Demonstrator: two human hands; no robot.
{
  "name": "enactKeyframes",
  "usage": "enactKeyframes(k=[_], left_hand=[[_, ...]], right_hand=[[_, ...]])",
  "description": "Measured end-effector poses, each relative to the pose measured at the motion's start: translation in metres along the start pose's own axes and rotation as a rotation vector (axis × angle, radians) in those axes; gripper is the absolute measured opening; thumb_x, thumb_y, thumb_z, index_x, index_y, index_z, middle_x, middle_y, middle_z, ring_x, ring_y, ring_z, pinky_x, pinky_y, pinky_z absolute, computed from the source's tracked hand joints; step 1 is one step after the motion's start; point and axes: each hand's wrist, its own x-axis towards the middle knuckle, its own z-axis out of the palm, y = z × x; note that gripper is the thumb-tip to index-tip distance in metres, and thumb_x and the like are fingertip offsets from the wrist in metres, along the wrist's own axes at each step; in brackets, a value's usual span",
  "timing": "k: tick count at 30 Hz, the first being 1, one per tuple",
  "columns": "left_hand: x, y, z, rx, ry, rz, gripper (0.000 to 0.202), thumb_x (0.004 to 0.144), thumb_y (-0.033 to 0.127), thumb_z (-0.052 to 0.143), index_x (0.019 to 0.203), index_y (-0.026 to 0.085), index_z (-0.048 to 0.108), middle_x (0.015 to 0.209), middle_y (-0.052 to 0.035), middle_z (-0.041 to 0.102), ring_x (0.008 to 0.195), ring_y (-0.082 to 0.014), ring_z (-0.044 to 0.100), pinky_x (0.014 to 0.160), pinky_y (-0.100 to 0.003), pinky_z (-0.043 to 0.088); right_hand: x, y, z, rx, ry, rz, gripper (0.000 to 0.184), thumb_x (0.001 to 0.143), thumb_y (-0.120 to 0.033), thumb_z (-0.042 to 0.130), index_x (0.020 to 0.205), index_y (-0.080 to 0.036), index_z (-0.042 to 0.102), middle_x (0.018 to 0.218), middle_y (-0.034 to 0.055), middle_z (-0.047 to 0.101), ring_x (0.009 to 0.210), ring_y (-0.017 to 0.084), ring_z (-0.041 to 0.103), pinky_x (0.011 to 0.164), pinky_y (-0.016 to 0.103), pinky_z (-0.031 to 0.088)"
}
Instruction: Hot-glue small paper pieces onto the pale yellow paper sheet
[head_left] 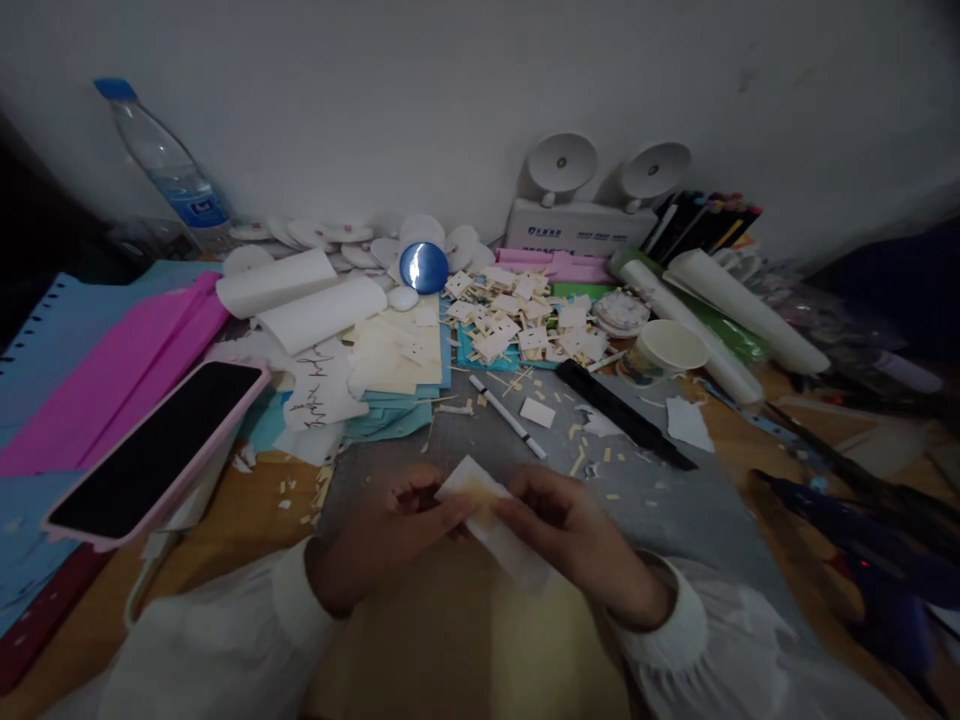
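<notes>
Near the front of the grey mat (652,530), a piece of thin white paper or tissue (517,553) with a yellowish patch is held between both hands. My left hand (397,530) pinches its left side, thumb on top. Opposite it, my right hand (574,535) pinches the right side, and the thumbs almost meet. The lower part of the paper hangs down and looks blurred. Just beyond the hands lie a white pen (508,418) with black bands and a small white card square (538,412). Whatever is under the fingers is hidden.
A pile of small cards with sticks (517,315) lies at the back. A phone (157,450) lies left; a glue gun (847,550) lies right. A paper cup (667,350), a black utility knife (626,415), a water bottle (169,165) and white paper rolls (322,312) stand or lie around.
</notes>
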Motion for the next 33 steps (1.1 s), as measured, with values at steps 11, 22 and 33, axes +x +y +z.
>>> enactKeyframes(k=[11,22,33], left_hand=[[0.003,-0.005,-0.001,-0.032,-0.032,0.069,0.026,0.068,0.041,0.07,0.08,0.019,0.065,0.077,-0.0012,0.068,0.073,-0.0191,0.062,0.065,-0.029,0.05],[0.002,-0.004,-0.001,-0.05,0.018,0.07,0.022,0.071,0.038,0.068,0.079,0.018,0.065,0.074,-0.0003,0.067,0.071,-0.0182,0.063,0.062,-0.027,0.05],[0.001,0.002,0.001,-0.065,-0.035,0.078,0.026,0.072,0.039,0.066,0.091,0.022,0.063,0.093,-0.0035,0.071,0.089,-0.0242,0.066,0.074,-0.035,0.053]], right_hand=[[-0.003,0.004,0.008,0.091,-0.027,0.056,0.045,0.074,-0.06,0.063,0.066,-0.02,0.045,0.059,-0.0055,0.041,0.051,0.007,0.032,0.044,0.021,0.025],[-0.005,0.004,0.013,0.069,0.017,0.044,0.046,0.076,-0.061,0.061,0.065,-0.02,0.043,0.058,-0.0054,0.038,0.052,0.008,0.031,0.044,0.021,0.024],[-0.006,0.003,0.01,0.124,0.111,-0.051,0.035,0.078,-0.053,0.064,0.079,-0.02,0.054,0.071,-0.0016,0.051,0.064,0.012,0.048,0.056,0.023,0.04]])
